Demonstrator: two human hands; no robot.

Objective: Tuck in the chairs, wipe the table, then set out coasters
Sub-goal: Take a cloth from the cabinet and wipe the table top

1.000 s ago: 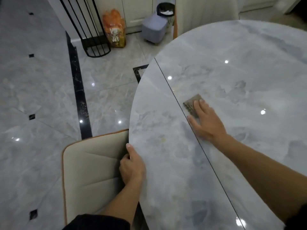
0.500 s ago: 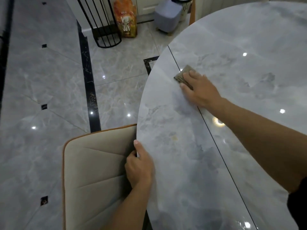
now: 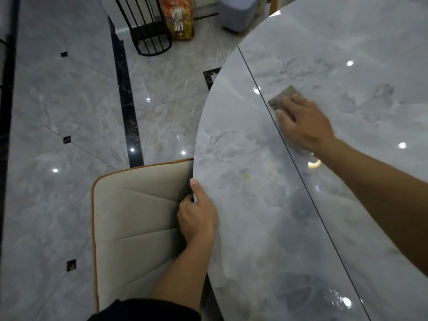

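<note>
A round grey marble table point(image 3: 266, 228) with a dark seam fills the right side. My right hand point(image 3: 303, 123) presses a small grey-brown cloth point(image 3: 281, 98) flat on the tabletop, just right of the seam, fingers straight. My left hand point(image 3: 196, 216) grips the table's left edge, thumb on top and fingers curled under the rim. A cream padded chair point(image 3: 136, 223) with an orange trim sits pushed in under that edge, beside my left hand. No coasters are in view.
Glossy grey floor tiles with a black inlay strip point(image 3: 127, 107) lie to the left. At the back stand a black wire rack point(image 3: 148, 31), an orange bag point(image 3: 177, 17) and a grey bin point(image 3: 238, 12).
My right hand has slid the cloth back toward me and to the right along the seam. My left hand has kept its grip on the table edge.
</note>
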